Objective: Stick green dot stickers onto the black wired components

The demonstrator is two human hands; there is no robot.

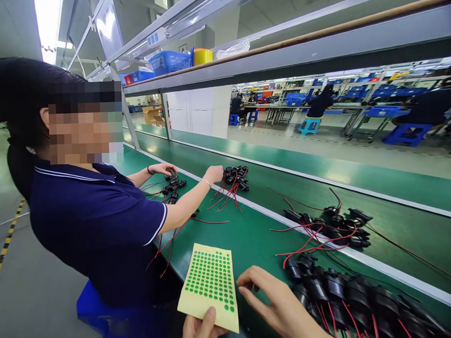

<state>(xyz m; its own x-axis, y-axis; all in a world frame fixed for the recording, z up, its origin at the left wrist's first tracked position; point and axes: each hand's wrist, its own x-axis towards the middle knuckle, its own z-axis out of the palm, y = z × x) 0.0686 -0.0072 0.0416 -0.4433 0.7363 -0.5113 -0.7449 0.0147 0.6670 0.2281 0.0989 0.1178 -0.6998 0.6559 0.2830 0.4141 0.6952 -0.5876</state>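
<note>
**Inspector:** Left hand [199, 331], low in view: thumb and fingers closed on the lower edge of a pale yellow sticker sheet [210, 285] printed with rows of green dots. The sheet is held tilted above the near edge of the green surface [250, 237].

**Clerk:** And the right?

**Inspector:** Right hand [278, 305] holds nothing; its grip is loose, fingers curled, fingertips just beside the sheet's right edge. A row of black parts with red wires [348, 298] lies close to its right.

**Clerk:** Anything else?

**Inspector:** A second cluster of black parts [331, 227] sits further back. To the left, a co-worker in a navy shirt [97, 223] has both hands on small piles of the same parts.
</note>
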